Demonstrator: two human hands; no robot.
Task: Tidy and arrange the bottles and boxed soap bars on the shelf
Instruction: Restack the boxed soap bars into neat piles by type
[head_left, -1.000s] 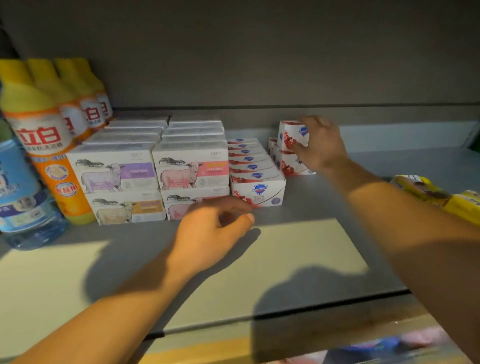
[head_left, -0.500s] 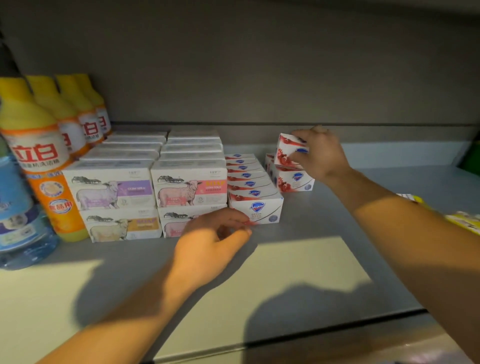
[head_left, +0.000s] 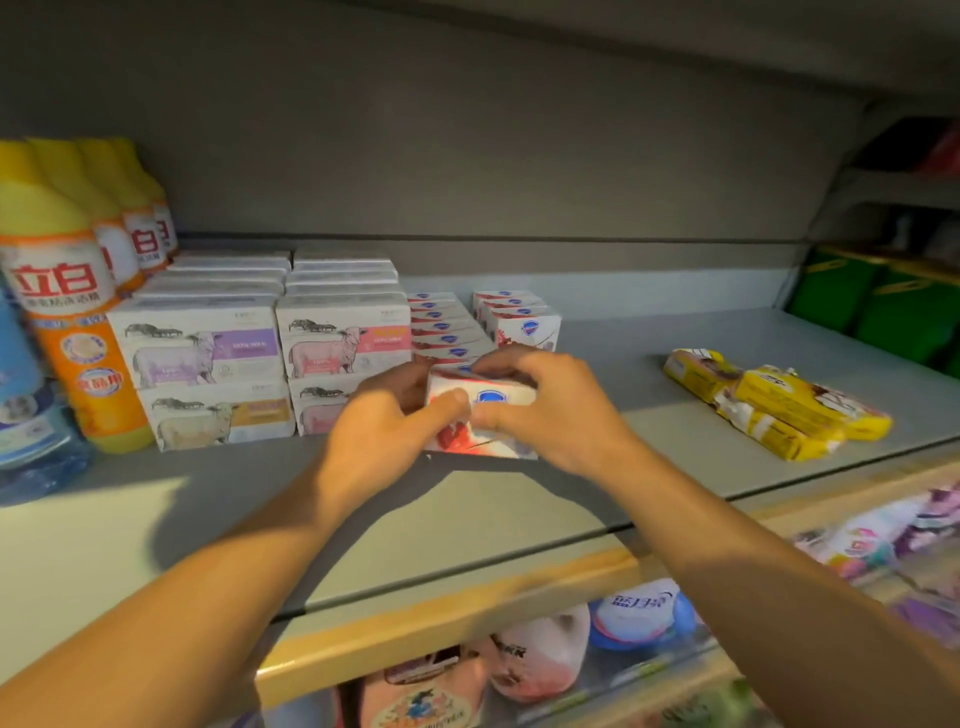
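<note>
Shelf (head_left: 675, 364) front: both hands (head_left: 384, 426) pinch soap box (head_left: 483, 415), thumbs fwd.

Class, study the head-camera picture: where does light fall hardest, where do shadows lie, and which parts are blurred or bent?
Head view: hard light strikes the shelf front and overexposes the soap box held by the left hand and right hand; the arms cast dark shadows on the shelf; the back wall is dim; the blue bottle and lower-shelf goods are blurred; wide-angle bending curves the edges.

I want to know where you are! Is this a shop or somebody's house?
Probably a shop. The shelf holds many identical boxed soap bars in stacked rows, a line of matching yellow-capped detergent bottles, and more packaged goods on the shelf below.
</note>
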